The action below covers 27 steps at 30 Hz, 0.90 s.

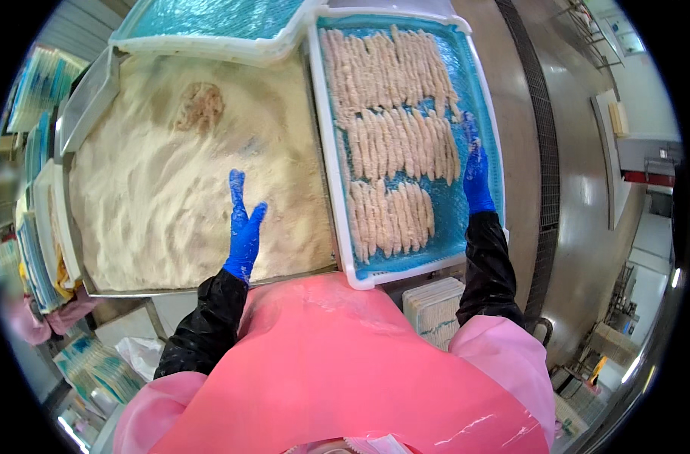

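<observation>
My left hand [245, 231], in a blue glove, hovers over a wide tray of pale coating powder [156, 204]. Its fingers are stretched apart and hold nothing. A lump of pinkish raw meat pieces [200, 107] sits in the powder farther away. To the right is a white-rimmed tray [346, 253] lined with blue, holding rows of coated strips [390, 140] laid side by side. My right hand [476, 174], also blue-gloved, lies along that tray's right side, by the ends of the strips. Its crumb-dusted fingers point away from me, stretched out, with nothing visible in them.
Another blue-lined white tray [209, 23] stands beyond the powder. A clear bin [89, 98] rests at the powder tray's left edge, with stacked trays [38, 91] farther left. Below the strip tray sits a white crate [435, 306]. A floor drain [543, 136] runs along the right.
</observation>
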Motion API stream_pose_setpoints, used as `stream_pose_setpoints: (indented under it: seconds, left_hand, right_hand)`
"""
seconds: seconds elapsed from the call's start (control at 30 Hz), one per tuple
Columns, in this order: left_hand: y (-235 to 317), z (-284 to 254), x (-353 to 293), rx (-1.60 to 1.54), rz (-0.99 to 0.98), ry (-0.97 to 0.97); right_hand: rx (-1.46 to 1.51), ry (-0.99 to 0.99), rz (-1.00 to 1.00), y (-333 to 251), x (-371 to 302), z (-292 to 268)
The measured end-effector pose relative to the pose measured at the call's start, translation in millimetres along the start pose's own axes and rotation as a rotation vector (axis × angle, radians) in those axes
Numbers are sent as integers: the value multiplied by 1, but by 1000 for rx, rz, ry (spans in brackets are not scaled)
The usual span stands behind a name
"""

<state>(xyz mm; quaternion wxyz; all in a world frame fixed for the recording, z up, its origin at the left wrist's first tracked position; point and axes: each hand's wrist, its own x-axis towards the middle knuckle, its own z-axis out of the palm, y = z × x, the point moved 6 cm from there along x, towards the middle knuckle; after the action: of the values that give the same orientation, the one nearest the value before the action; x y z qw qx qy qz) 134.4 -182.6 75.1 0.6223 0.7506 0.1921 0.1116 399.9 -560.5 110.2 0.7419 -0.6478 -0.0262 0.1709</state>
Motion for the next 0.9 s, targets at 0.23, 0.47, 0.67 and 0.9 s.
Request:
stream_pose_setpoints:
  seconds: [0.23,0.47,0.67,0.9]
  left_hand:
    - [-65,-89,-20,982,111,-186]
    - [-94,-193,-29,825,148,58]
    - [-95,-231,-44,600,161,155]
    - [-101,-235,-37,537,115,162]
  right_hand:
    - [-154,-603,-318,27,-5,281]
    - [-1062,-270,-611,210,5,421]
    - [-523,-410,-304,226,-7,477]
    - [-1390,-58,-668,192,79,524]
